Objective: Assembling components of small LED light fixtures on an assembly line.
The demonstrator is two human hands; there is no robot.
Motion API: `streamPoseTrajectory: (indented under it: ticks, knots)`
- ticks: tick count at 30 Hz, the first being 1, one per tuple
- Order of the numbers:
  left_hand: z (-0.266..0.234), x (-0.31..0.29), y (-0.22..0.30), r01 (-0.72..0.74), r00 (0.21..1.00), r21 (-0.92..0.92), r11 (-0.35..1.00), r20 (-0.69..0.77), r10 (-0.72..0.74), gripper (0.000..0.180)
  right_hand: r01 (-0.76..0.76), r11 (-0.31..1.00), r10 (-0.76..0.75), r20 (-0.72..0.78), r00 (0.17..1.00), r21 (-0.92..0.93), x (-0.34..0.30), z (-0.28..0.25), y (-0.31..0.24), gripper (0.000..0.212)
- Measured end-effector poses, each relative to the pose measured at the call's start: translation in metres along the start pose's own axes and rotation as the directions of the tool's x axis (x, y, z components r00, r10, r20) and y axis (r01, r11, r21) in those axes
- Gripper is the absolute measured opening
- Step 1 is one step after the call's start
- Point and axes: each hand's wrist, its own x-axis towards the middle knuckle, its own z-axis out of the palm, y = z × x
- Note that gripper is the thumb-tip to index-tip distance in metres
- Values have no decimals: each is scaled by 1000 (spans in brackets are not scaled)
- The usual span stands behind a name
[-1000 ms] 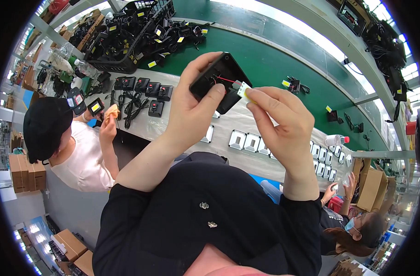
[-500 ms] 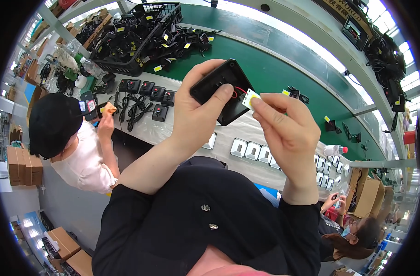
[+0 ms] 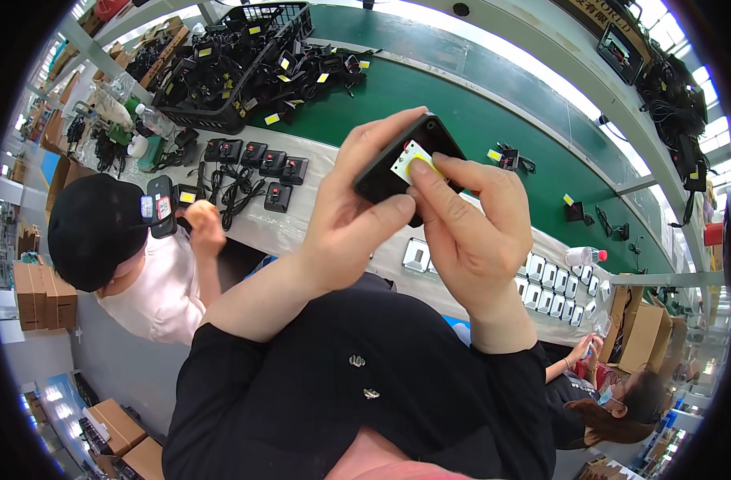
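My left hand (image 3: 339, 228) grips a black plastic housing (image 3: 373, 178), fingers behind it and thumb along its near edge. The housing is tilted, its hollow side toward me. Over that hollow lies a small white LED board (image 3: 402, 163) with a yellow middle. My right hand (image 3: 481, 232) has its fingertips on the board, covering part of it. A bit of red wire (image 3: 406, 146) shows at the board's far corner. Whether the board sits flat inside the housing cannot be seen.
Rows of white-framed units (image 3: 545, 288) lie on the bench to the right, near a bottle (image 3: 585, 256). Black units with red parts (image 3: 277, 197) and cables lie left. A black crate (image 3: 213, 96) stands behind them. Co-workers sit at left (image 3: 153, 284) and right (image 3: 593, 400).
My right hand has moved left with the LED board, from beside the housing to over its hollow. My left thumb has come out of the hollow onto the near edge.
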Motion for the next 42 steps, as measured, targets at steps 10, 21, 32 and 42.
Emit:
streamPoseTrajectory:
  ticks: [10, 21, 32, 42]
  knots:
    - [2, -6, 5, -20, 999, 149, 989, -26, 24, 55, -87, 996, 87, 21, 996, 36, -3, 5, -8, 40]
    - [9, -11, 10, 7, 1000, -86, 996, 27, -5, 54, 40, 999, -41, 49, 998, 21, -7, 2, 8, 34]
    - [4, -8, 2, 17, 989, 86, 996, -145, -4, 41, -168, 946, 139, 120, 983, 277, -11, -17, 9, 37]
    - [3, -7, -18, -142, 980, 348, 927, -81, 181, 38, -735, 167, 641, 494, 588, 658, -25, 11, 11, 28]
